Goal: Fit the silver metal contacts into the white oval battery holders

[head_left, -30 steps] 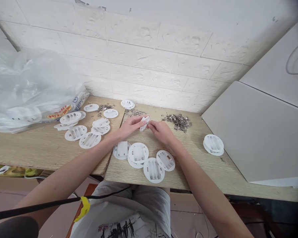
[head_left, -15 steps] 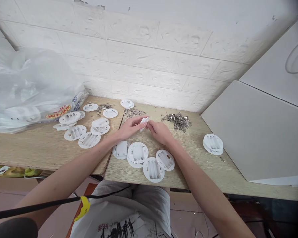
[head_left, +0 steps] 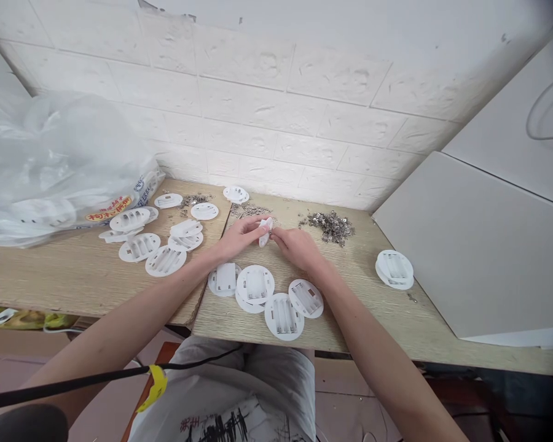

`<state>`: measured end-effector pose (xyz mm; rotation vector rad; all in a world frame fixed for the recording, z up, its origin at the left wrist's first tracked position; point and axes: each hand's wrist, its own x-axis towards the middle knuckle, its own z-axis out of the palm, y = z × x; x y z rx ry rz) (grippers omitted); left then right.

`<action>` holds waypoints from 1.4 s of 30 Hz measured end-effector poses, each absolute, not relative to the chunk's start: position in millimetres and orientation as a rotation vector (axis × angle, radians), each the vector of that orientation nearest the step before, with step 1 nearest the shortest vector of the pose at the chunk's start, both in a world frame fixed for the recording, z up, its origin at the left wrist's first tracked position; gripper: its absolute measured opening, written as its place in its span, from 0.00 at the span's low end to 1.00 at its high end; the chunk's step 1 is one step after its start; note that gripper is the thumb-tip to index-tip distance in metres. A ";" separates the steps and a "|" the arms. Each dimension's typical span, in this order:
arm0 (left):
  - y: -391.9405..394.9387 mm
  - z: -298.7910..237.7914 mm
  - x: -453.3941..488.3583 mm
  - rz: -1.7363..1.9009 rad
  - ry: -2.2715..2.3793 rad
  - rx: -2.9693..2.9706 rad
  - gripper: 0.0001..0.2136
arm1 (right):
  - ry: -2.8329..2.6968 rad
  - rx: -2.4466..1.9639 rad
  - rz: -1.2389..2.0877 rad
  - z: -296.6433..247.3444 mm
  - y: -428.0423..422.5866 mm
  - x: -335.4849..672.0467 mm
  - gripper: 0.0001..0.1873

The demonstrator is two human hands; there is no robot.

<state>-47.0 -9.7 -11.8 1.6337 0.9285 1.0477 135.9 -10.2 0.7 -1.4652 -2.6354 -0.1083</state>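
Note:
My left hand [head_left: 240,236] and my right hand [head_left: 295,247] meet over the table, both closed on one small white plastic disc [head_left: 264,231] held on edge between the fingertips. The right fingers pinch at its right side; whether a metal piece sits in that pinch is too small to tell. Just below my wrists lie several white round battery holders [head_left: 256,285] face up. A heap of small metal contacts [head_left: 330,224] lies to the right of my hands, and a thinner scatter of contacts [head_left: 251,210] lies just behind them.
More white battery holders [head_left: 166,259] are spread on the left board, beside a clear plastic bag [head_left: 50,166] with more inside. A stack of holders [head_left: 394,269] sits at the right near a grey panel [head_left: 479,252]. A brick wall runs along the back.
The hands and the disc have stayed almost in place; the disc has tipped slightly and the fingers have closed in nearer each other on it.

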 end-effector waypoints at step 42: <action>-7.6 -9.0 -45.4 1.156 0.761 1.238 0.19 | -2.426 -1.239 0.334 2.3 -4.2 145.9 0.18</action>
